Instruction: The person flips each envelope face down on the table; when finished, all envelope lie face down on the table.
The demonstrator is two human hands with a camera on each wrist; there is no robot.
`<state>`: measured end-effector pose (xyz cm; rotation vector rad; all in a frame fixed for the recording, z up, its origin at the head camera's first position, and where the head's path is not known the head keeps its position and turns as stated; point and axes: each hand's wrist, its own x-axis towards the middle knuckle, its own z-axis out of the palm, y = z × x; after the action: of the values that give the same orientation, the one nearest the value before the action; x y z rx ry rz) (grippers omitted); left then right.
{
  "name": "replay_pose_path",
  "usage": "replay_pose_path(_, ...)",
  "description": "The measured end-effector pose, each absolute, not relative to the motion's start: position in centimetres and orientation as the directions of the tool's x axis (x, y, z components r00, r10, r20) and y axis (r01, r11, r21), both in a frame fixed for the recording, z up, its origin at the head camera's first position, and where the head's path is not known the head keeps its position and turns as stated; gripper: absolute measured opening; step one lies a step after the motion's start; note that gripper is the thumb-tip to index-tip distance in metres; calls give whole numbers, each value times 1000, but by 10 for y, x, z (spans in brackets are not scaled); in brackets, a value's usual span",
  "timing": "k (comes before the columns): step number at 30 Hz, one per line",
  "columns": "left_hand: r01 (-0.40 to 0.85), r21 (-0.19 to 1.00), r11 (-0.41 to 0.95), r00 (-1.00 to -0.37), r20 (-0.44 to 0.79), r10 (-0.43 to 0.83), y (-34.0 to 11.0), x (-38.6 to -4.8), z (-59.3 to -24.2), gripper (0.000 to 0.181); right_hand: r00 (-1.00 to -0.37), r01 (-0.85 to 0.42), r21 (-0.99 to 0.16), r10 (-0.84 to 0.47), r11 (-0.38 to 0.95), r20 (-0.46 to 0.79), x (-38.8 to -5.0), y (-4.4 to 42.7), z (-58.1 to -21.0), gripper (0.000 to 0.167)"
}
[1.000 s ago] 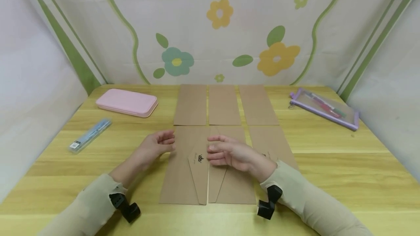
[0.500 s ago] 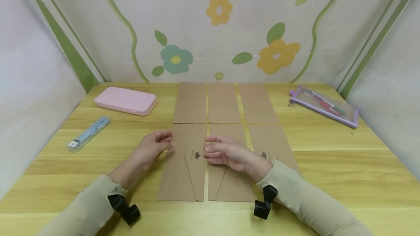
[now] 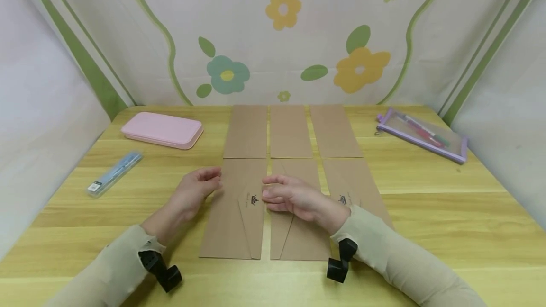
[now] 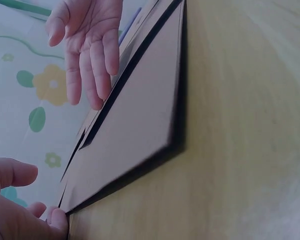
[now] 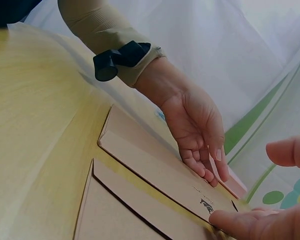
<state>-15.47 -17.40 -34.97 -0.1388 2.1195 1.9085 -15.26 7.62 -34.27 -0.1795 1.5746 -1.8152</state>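
A brown kraft envelope (image 3: 230, 226) with a crown print on its flap lies at the front left, between both hands. My left hand (image 3: 187, 198) touches its left edge with loosely bent fingers. Fingers of my right hand (image 3: 300, 200) rest at its right edge, beside the print; in the right wrist view a right fingertip presses near the crown. Under that right hand lies the front middle envelope (image 3: 298, 240), partly covered. The front right envelope (image 3: 354, 176) is partly hidden by the right forearm. Neither hand grips anything.
Three more brown envelopes form a back row: left (image 3: 245, 131), middle (image 3: 290, 131) and right (image 3: 334, 131). A pink case (image 3: 162, 129) and a slim clear box (image 3: 114, 173) lie at left. A purple-edged zip pouch (image 3: 422, 134) with pens lies at right.
The front left envelope has slid a little to the left, with both hands moving along with it. The gap between it and the front middle envelope has widened.
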Motion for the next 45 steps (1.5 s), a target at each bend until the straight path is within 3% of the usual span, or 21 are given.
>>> replay_pose_path(18, -240, 968, 77, -966, -246, 77, -186, -152, -349, 49, -732, 406, -914, -596, 5, -329, -153, 68, -343, 59)
replay_pose_path(28, -183, 979, 89, -979, -189, 69, -194, -147, -347, 51, -736, 331, -942, -609, 57, -296, -151, 61, -346, 59)
replay_pose_path(42, -79, 994, -80, -996, -76, 42, -190, -147, -340, 50, -750, 315, -947, -596, 59, -287, -153, 48, -345, 56)
replay_pose_path(45, -52, 989, -137, -998, -47, 37, -186, -147, -336, 43, -758, 320, -946, -586, 46, -285, -154, 44, -347, 55)
